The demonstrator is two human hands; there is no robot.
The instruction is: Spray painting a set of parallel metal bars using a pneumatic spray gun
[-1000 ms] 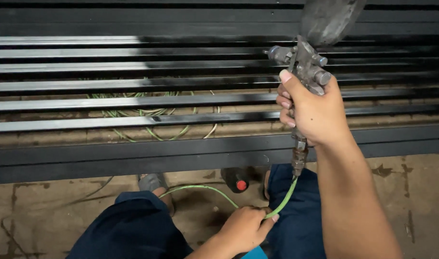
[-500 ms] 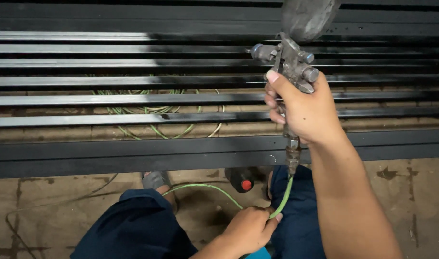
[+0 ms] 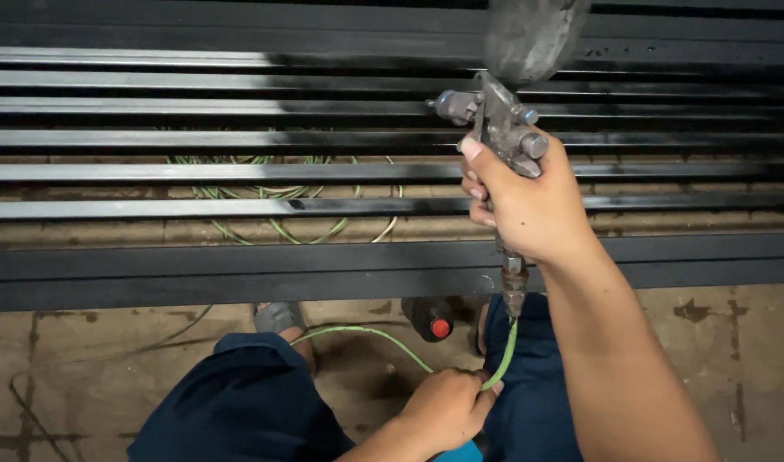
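Head view, only view. Right hand (image 3: 533, 201) sits right of frame centre, fingers wrapped tight around the grip of a grey spray gun (image 3: 493, 128); one finger lies forward along the body, on or near the trigger, cannot tell if it is pulled. The gun's paint cup (image 3: 533, 34) rises blurred to the top edge. Nozzle points toward the left of the frame, level with the middle bars.

Left hand (image 3: 448, 406), lower centre, is closed around the green air hose (image 3: 383, 338), pinching it just below where it curves up to the fitting under the gun's handle. The hose runs leftward from the fist across the lower middle of the frame.

Metal bars (image 3: 195, 171) run horizontally across the upper half: glossy black toward the right and top, bare grey toward the left. More coiled hose (image 3: 272, 192) shows on the ground between the bars. A wide dark rail (image 3: 152, 274) crosses the middle. Below it: stained concrete floor (image 3: 84, 376), dark blue trouser legs (image 3: 238, 402), one sandalled foot (image 3: 276, 316), a small black can with a red cap (image 3: 433, 318) lying between the knees.

Risks, judged:
- Gun held close to the bars; lingering in one spot could cause runs.
- Hose taut between hand and fitting could jerk the aim.
- Can lies near the feet; a step could kick it.
- Bare hands catch overspray.
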